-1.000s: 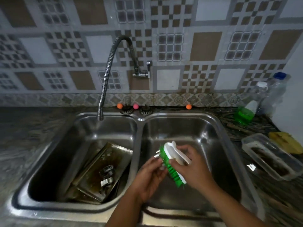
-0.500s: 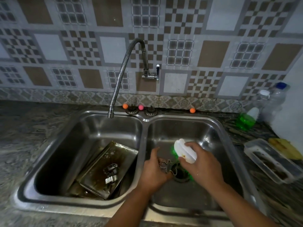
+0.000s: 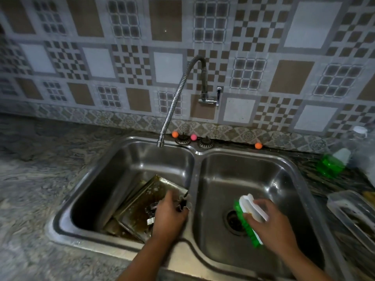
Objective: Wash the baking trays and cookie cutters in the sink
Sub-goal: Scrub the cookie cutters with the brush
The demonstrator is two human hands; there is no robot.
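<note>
Greasy metal baking trays [image 3: 142,201] lean stacked in the left basin of a double steel sink [image 3: 194,153]. On the top tray lie small metal cookie cutters [image 3: 150,207]. My left hand [image 3: 169,216] is over the divider and holds a metal cookie cutter [image 3: 184,202] above the left basin. My right hand [image 3: 272,226] grips a white scrub brush with green bristles [image 3: 249,218] over the drain [image 3: 233,220] of the right basin.
A flexible tap [image 3: 176,98] ends over the left basin's back edge. Two strainer plugs [image 3: 183,139] and small coloured balls sit on the back rim. A green soap bottle [image 3: 332,163] and a clear plastic container [image 3: 353,211] stand on the right counter.
My left hand has carried the cookie cutter from the right basin leftward to the left basin. My right hand with the brush has stayed over the right basin. The camera view shifted left.
</note>
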